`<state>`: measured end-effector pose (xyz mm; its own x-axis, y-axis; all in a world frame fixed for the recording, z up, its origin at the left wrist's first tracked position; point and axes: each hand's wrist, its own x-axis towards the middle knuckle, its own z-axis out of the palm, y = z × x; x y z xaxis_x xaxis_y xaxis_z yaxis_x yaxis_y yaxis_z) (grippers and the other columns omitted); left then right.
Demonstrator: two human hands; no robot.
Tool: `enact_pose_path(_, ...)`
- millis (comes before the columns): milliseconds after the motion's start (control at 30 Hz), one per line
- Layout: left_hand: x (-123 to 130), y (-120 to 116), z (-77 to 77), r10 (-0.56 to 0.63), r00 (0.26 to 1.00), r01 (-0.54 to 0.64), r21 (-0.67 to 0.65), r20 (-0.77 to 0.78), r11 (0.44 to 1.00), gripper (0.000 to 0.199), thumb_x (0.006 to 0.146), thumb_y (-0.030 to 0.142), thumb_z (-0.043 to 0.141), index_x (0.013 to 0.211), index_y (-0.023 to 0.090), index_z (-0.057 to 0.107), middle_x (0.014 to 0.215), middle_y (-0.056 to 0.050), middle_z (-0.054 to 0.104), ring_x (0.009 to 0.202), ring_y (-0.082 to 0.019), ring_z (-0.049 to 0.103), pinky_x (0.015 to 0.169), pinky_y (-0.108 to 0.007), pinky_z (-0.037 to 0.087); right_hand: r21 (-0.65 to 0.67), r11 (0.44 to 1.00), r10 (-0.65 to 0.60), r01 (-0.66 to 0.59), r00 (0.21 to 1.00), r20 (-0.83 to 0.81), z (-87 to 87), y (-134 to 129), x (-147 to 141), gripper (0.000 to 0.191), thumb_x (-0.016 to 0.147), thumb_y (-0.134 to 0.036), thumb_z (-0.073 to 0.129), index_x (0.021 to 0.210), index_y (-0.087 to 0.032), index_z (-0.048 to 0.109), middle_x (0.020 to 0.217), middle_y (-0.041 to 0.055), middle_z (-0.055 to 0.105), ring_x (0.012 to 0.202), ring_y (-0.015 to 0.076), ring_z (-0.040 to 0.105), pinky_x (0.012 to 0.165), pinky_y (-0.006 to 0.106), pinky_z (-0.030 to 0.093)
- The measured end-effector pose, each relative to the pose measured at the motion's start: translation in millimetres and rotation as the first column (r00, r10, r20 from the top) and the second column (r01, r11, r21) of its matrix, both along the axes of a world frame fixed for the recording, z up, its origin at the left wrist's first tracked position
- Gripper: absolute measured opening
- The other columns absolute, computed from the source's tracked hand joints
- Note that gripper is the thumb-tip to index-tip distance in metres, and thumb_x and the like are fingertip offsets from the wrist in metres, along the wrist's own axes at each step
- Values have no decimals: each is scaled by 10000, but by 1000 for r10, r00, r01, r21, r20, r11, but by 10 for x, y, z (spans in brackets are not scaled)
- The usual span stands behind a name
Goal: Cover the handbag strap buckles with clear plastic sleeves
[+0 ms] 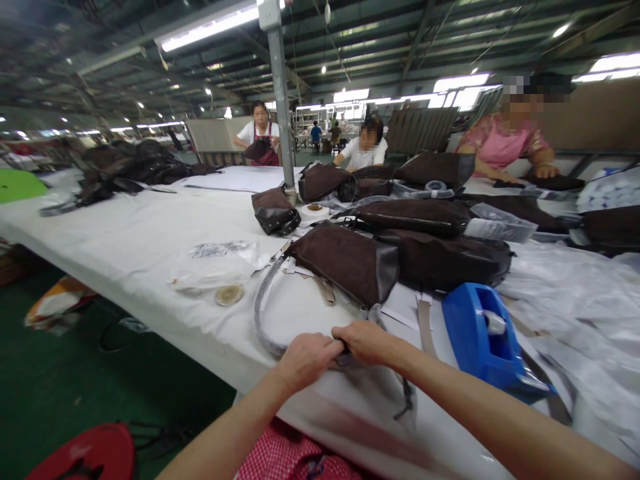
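Note:
A dark brown handbag with black trim lies on the white-covered table just beyond my hands. Its long strap, which looks covered in greyish wrap, curves from the bag's left end down to my fingers. My left hand is closed on the strap near the table's front edge. Right beside it, my right hand is closed too, pinching the same stretch of strap. The fingertips of both hands almost meet. A loose dark strap end hangs below my right wrist.
A blue tape dispenser stands right of my right forearm. Further back lie several brown bags, a tape roll and plastic wrapping. A clear plastic bag lies left. A metal post rises mid-table. Co-workers work across the table.

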<state>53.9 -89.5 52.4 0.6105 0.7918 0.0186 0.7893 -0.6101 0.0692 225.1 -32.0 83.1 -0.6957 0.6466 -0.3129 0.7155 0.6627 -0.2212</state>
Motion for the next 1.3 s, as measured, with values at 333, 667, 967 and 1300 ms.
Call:
enact_pose_path(333,254,-150,-131,92,992,-93,7,88,996,150,904,282,528,1025,193,535,891,-42,669,825,-209,633,708,-319,502,-1,1000,-21,21,994,-111,-185,-94,157,593,781,-46,436,1345,-219,496,1023,118,714,918,231,666,733,286,435)
enact_pose_path(667,487,-224,-175,347,930,-353,31,125,935,78,913,210,500,933,203,575,841,-40,671,811,-214,645,701,-327,497,-278,892,-378,356,925,-30,11,-161,132,364,928,-168,259,1152,-97,537,761,111,705,559,178,652,545,263,460)
enact_pose_path(967,272,-157,-94,249,967,-251,32,57,968,104,910,288,540,970,212,578,893,-27,673,843,-225,641,685,-331,493,-15,993,-118,117,990,-77,-1,-83,119,338,887,-168,392,1169,-203,575,953,131,706,868,254,676,707,318,453)
enact_pose_path(1300,170,-196,-88,156,987,-157,46,31,987,264,854,398,629,1032,213,569,889,-29,662,863,-228,624,720,-342,488,8,998,-58,59,995,-81,-128,-101,51,340,873,-141,361,1128,-190,580,968,144,712,908,260,674,706,308,441)
